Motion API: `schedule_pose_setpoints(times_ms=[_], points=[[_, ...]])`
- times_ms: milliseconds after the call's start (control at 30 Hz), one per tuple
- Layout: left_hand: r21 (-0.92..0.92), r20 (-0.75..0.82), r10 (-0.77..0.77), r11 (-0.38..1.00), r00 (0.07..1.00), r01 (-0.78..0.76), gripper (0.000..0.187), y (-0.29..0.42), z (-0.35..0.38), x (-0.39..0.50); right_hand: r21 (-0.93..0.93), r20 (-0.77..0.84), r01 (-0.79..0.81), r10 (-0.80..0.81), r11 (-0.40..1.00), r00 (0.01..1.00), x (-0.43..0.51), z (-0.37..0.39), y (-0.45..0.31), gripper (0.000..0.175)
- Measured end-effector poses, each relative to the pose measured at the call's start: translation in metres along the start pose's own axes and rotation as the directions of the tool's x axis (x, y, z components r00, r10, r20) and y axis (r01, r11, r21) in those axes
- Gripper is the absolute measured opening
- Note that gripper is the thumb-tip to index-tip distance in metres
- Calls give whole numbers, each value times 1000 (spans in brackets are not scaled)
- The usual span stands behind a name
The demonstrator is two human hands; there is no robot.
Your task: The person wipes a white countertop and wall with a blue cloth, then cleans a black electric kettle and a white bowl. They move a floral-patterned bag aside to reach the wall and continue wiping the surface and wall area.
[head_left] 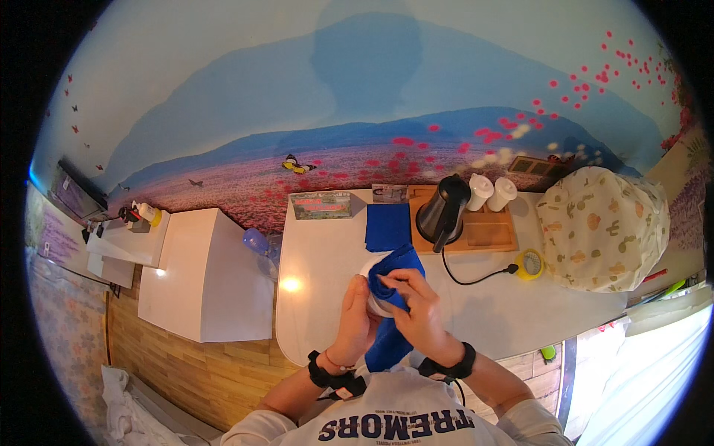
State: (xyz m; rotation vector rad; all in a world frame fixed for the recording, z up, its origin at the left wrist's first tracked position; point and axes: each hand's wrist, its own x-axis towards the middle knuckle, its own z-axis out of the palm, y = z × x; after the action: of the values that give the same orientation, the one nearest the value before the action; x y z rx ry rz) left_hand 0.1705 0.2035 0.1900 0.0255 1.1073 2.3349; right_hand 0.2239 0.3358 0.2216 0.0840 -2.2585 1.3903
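Over the table's front part, my left hand grips a white cup by its side, its mouth tilted up towards me. My right hand pinches a blue cloth and presses part of it at the cup's mouth. More of the blue cloth hangs below the cup towards my shirt. How deep the cloth sits in the cup is hidden by my fingers. Beyond the cup, a folded blue cloth lies flat on the white table.
A black electric kettle and two white lidded cups stand on a wooden tray. The kettle's cord runs to a yellow tape roll. At right sits a cover with cactus print; a printed box stands at back left.
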Motion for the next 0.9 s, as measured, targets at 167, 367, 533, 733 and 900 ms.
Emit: schedule_pose_setpoints(times_ms=[167, 367, 533, 733, 900], points=[[-97, -56, -150, 985, 987, 144, 50, 11, 5, -1, -105, 135, 155, -140, 982, 981, -6, 1, -2, 52], [113, -29, -14, 994, 999, 17, 45, 16, 6, 2, -234, 221, 254, -203, 938, 954, -25, -7, 4, 47], [-68, -72, -186, 981, 980, 182, 44, 17, -7, 14, -294, 227, 301, -239, 907, 944, -28, -23, 16, 49], [-221, -87, -279, 942, 956, 254, 46, 21, -8, 11, -267, 46, 97, -88, 959, 995, -10, -44, 33, 60], [-270, -82, -344, 911, 935, 311, 49, 13, -3, 5, -226, -11, 96, -101, 969, 995, -6, -35, 31, 58]])
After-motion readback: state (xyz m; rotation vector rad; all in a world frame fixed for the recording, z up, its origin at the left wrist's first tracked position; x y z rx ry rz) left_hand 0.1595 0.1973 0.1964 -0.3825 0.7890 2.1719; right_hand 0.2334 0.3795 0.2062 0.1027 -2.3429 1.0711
